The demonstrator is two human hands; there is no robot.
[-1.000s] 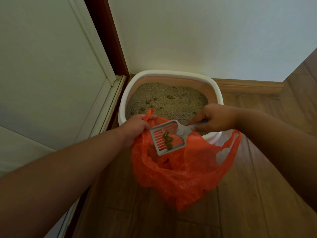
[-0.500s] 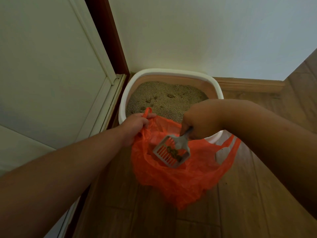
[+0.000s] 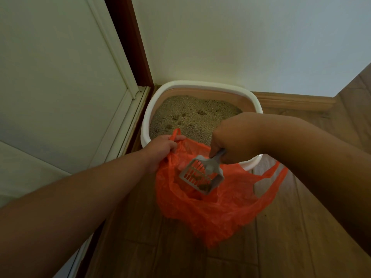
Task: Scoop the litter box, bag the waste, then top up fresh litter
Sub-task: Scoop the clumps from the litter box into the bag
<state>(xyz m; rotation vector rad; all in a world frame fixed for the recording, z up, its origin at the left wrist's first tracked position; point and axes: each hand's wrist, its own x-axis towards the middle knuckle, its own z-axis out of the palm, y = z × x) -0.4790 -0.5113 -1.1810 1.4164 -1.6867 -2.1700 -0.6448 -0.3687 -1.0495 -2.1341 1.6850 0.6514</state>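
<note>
A white-rimmed litter box (image 3: 202,85) full of sandy litter stands in the room's corner, with several dark clumps (image 3: 177,119) on the litter. In front of it hangs an orange plastic bag (image 3: 216,213). My left hand (image 3: 162,151) grips the bag's left handle and holds its mouth open. My right hand (image 3: 232,141) grips the handle of a grey slotted scoop (image 3: 200,176). The scoop is tipped downward inside the bag's mouth, with brown clumps lying at its lower edge. The bag's right handle (image 3: 275,179) hangs loose.
A white door (image 3: 60,87) with a dark red-brown frame (image 3: 132,41) runs along the left. A pale wall and a wooden skirting board (image 3: 293,101) stand behind the box. Wooden floor planks (image 3: 281,247) stretch to the right and towards me.
My right hand has risen and turned, tilting the scoop from level above the bag to steeply tipped inside its mouth; the clumps slid to the scoop's lower edge. My left hand stayed put.
</note>
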